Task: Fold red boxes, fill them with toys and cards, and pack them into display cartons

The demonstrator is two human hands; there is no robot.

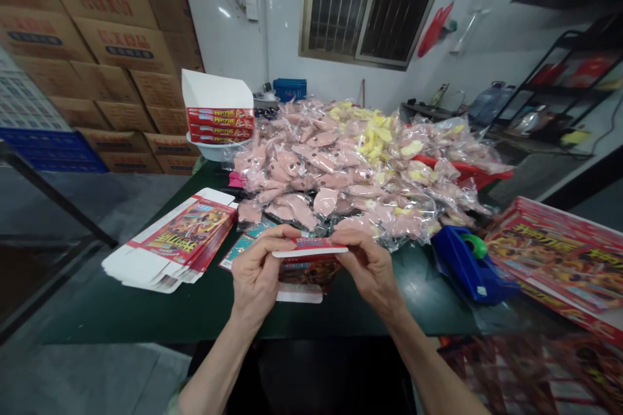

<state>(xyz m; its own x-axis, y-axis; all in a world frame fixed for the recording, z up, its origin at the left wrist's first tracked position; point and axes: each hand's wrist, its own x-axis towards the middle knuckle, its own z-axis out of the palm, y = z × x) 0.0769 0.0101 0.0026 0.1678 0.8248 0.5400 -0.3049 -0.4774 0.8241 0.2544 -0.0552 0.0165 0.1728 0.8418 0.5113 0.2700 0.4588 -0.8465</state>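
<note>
Between my two hands is a red printed cardboard box (pixel 310 272) with white inner flaps, held above the table's front part. My left hand (pixel 257 269) grips its left end, thumb and fingers pinched at the upper edge. On the right end my right hand (pixel 367 266) pinches the same edge. One white flap points toward me at the bottom. Behind the box lie teal printed cards (pixel 238 249), partly covered by my left hand. A stack of flat, unfolded red boxes (pixel 189 233) rests to the left of my hands.
A large heap of clear-bagged pink and yellow pieces (pixel 316 168) covers the table's back. A blue tape dispenser (pixel 470 272) stands right, beside large red printed boxes (pixel 559 253). At back left, a white basin (pixel 219 150) holds an open display box (pixel 219 117). Cartons (pixel 117 45) are stacked far left.
</note>
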